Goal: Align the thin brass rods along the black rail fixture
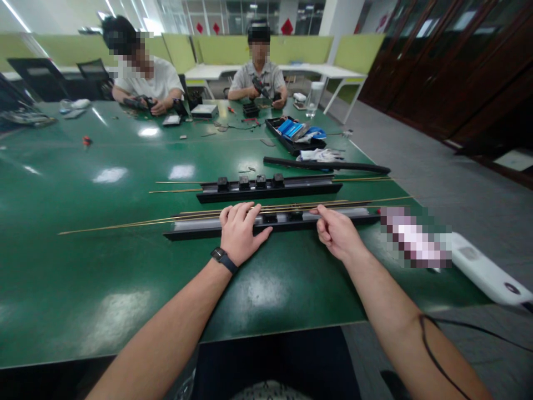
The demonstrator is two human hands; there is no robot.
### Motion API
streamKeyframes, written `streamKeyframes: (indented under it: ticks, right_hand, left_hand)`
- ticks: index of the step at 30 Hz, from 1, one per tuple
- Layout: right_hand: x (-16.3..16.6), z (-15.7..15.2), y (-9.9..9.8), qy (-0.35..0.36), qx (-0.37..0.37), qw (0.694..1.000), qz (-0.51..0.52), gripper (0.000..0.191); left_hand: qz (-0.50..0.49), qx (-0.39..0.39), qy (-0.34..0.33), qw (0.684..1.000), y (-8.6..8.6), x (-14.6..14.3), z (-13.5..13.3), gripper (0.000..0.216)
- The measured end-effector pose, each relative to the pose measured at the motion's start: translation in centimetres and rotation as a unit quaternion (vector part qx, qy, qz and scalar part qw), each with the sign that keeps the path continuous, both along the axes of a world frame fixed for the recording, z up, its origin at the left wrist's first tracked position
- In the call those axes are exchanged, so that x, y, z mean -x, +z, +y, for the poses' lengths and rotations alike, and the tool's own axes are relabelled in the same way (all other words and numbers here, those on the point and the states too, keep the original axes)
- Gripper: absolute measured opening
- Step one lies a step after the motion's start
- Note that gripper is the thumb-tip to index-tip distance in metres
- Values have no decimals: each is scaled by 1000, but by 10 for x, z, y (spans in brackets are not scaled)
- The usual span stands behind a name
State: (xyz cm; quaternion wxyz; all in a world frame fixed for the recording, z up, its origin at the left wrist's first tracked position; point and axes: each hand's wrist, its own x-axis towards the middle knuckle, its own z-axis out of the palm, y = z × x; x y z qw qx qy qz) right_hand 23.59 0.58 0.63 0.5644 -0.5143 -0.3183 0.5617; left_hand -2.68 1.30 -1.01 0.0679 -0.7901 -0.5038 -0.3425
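Observation:
A long black channel [208, 230] with a pale inner strip lies across the green table in front of me. Several thin brass-coloured rods [125, 225] run lengthwise along its top and stick out past its ends. My left hand [241, 233] grips the channel left of its middle, fingers over the rods and thumb at the near side. Farther right, my right hand [337, 230] has its fingers curled and its forefinger against a rod; it seems to pinch it, though the thumb is mostly hidden. Dark blocks [272, 218] sit inside the channel between my hands.
Behind it lies a second black channel [270, 191] with several black blocks and rods. Farther back are a black tube [325, 165], white gloves [320, 154] and a black tray [283, 145]. A white device [483, 269] rests at right. Two people sit across the table [125, 300].

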Motion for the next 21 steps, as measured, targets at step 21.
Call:
streamKeyframes:
  ticks: [21]
  right_hand:
    - [-7, 6, -6, -39, -2, 999, 11, 26]
  left_hand:
    - [-8, -5, -5, 1000, -2, 0, 1, 52]
